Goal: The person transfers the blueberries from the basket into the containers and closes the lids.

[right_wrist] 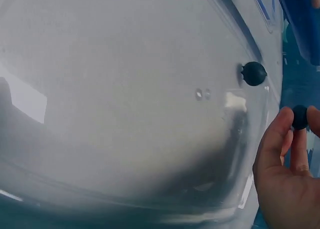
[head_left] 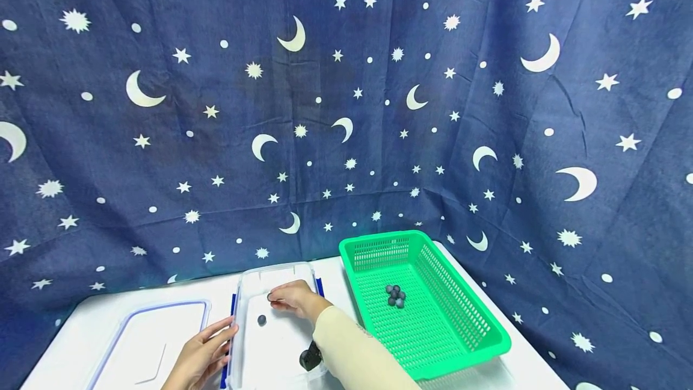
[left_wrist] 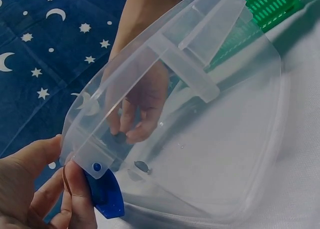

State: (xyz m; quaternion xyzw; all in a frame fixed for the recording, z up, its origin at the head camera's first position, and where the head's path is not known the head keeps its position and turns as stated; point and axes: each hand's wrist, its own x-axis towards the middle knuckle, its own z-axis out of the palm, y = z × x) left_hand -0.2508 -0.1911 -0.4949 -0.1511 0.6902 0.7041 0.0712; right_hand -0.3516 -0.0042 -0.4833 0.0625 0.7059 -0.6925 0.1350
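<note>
In the head view, my right hand point(head_left: 296, 298) reaches into a clear plastic food container point(head_left: 281, 342) and pinches a blueberry point(head_left: 269, 297) between thumb and fingers. Seen from the right wrist, that blueberry point(right_wrist: 300, 117) sits at the fingertips. A second blueberry point(head_left: 262, 320) lies on the container floor, left of the hand. My left hand point(head_left: 203, 354) rests against the container's left side with fingers extended. From the left wrist, thumb and fingertips touch the outside by a blue latch point(left_wrist: 107, 196); the right hand point(left_wrist: 140, 99) shows through the clear wall.
A green plastic basket point(head_left: 433, 372) with a small cluster of blueberries point(head_left: 395, 295) stands on the white table to the right. At the left lies a clear lid with a blue seal point(head_left: 146, 342). Behind the table hangs a dark blue curtain point(head_left: 325, 77) with moons and stars.
</note>
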